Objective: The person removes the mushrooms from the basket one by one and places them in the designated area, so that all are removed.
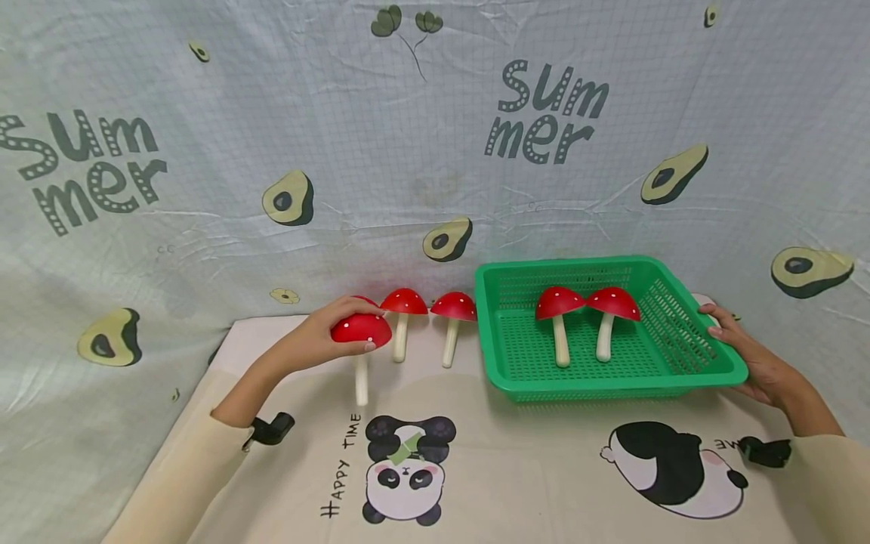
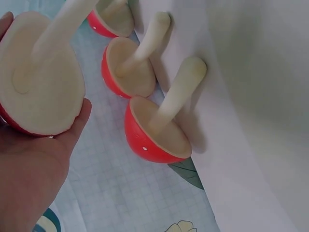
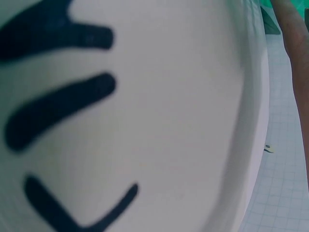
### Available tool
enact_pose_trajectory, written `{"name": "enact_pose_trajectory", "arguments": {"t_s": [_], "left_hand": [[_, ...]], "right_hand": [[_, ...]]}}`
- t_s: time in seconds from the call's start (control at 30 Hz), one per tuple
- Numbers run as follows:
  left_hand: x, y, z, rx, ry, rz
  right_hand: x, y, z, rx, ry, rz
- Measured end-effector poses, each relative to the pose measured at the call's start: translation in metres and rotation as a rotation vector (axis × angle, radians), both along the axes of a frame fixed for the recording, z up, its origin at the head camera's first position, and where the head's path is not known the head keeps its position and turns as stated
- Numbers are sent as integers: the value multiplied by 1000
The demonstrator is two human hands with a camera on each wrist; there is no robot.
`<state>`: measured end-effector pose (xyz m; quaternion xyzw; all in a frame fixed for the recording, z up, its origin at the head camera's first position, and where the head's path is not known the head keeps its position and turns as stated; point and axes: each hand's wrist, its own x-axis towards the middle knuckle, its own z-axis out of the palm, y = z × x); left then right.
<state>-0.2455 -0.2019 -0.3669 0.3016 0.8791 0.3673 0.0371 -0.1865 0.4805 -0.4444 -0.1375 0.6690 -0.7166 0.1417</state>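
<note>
Held toy mushroom (image 1: 360,332): white-spotted red cap was uppermost, stem pointed down; left hand (image 1: 318,332) gripped the cap.
Green basket (image 1: 618,382): stood upright, contained two mushrooms (image 1: 613,304); right hand (image 1: 757,364) held its right side.

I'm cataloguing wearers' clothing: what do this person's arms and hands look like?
The left hand and right hand are ungloved. The left sleeve and right sleeve look plain cream, both ending short of the hands. A small left black device and a similar right black device sit near the sleeve ends.
</note>
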Motion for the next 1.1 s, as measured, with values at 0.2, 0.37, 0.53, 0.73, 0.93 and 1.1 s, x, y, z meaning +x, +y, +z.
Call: {"name": "enact_pose_trajectory", "arguments": {"t_s": [0.2, 0.37, 0.53, 0.73, 0.93, 1.1], "left_hand": [[1, -4, -2, 8, 14, -19], [3, -8, -4, 1, 16, -15], [6, -13, -7, -7, 10, -3], [6, -17, -14, -17, 10, -8], [9, -23, -20, -33, 2, 0], [10, -27, -23, -27, -10, 4]], "right_hand": [[2, -1, 1, 12, -6, -25], [1, -2, 1, -21, 0, -10], [0, -2, 0, -43, 8, 12], [0, -2, 0, -30, 6, 4], [0, -2, 0, -17, 10, 1], [0, -2, -1, -37, 13, 13]]}}
